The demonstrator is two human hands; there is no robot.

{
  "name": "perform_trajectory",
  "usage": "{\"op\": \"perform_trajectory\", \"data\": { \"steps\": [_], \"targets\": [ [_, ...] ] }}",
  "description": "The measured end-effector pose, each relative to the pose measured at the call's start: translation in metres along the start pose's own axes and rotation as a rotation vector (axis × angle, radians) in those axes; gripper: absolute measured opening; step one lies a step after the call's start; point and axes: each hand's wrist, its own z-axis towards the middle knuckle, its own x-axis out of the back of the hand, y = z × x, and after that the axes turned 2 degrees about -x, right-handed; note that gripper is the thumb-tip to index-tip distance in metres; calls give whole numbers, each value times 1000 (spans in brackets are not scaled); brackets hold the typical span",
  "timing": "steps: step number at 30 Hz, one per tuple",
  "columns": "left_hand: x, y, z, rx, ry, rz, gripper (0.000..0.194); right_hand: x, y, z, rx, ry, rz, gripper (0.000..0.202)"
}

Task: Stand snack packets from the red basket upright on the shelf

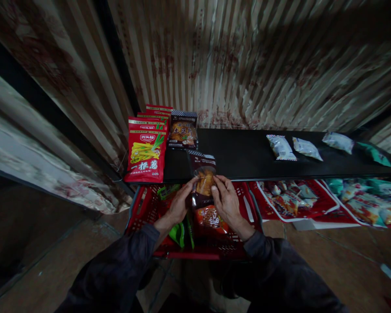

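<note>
the person's left hand [179,202] is partly closed, its fingers curved against the left side of a dark brown snack bag [204,174]. the right hand [228,200] is partly closed too, fingers bent and thumb near the bag's lower front, gripping its right side. how hard they press, i cannot tell.

the held bag is glossy, with a checkered band along its top and golden-brown pieces in the middle of its front. it is roughly upright, its top end leaning away from the person, in front of the black shelf [231,152] and above a red basket [247,198]. in the basket, an orange-red packet [211,218] lies just below the bag, and green packets [177,234] lie by the left hand.

the shelf's front edge runs across the view close to the fingertips. at its left end, red bags [146,156] stand in an overlapping row, and beside them stands a matching dark bag [183,130], just behind the held one. to the right of that, the shelf surface stretches flat to three white packets [281,148] and a teal packet [374,154], well apart from the hands. more filled red trays [327,208] sit below, at right. a pleated patterned curtain [215,65] hangs behind.
</note>
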Motion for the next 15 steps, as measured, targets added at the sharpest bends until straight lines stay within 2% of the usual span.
{"op": "perform_trajectory", "data": {
  "steps": [4,8,15],
  "targets": [
    [2,1,-1,10,-17,29,47,1,-5,-2,-39,-30,22,48],
    [1,4,-3,43,-80,90,56,4,-9,-3,-73,-62,64,52],
    [4,-2,0,-90,-185,240,67,13,-16,-4,-147,-133,225,60]
  ]
}}
